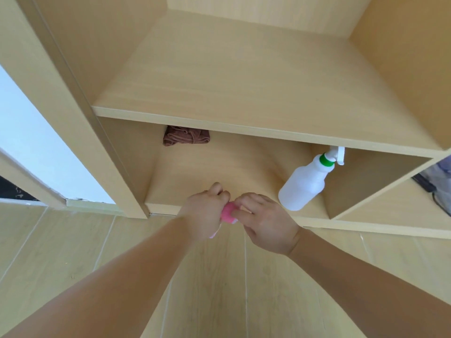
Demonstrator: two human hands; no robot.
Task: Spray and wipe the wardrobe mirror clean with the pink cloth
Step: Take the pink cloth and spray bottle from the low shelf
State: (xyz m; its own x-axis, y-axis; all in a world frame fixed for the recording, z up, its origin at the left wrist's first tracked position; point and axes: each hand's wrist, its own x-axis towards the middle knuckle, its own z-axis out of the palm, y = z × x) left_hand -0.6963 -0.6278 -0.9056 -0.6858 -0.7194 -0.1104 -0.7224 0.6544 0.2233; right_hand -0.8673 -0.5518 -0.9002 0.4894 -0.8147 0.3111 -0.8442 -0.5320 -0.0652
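The pink cloth (228,214) is bunched small between my two hands, just in front of the wardrobe's bottom compartment. My left hand (205,213) is closed around it, with a bit of pink showing below the palm. My right hand (264,223) pinches the cloth's other side with thumb and fingers. A white spray bottle (305,184) with a green collar and white trigger stands on the bottom shelf to the right of my hands. No mirror surface is recognisable in this view.
A brown cloth (186,138) lies crumpled at the back of the bottom compartment. A wooden shelf (244,128) spans above it. A light panel (36,142) runs down the left beside the wardrobe frame. A dark cable (425,185) lies at the right edge.
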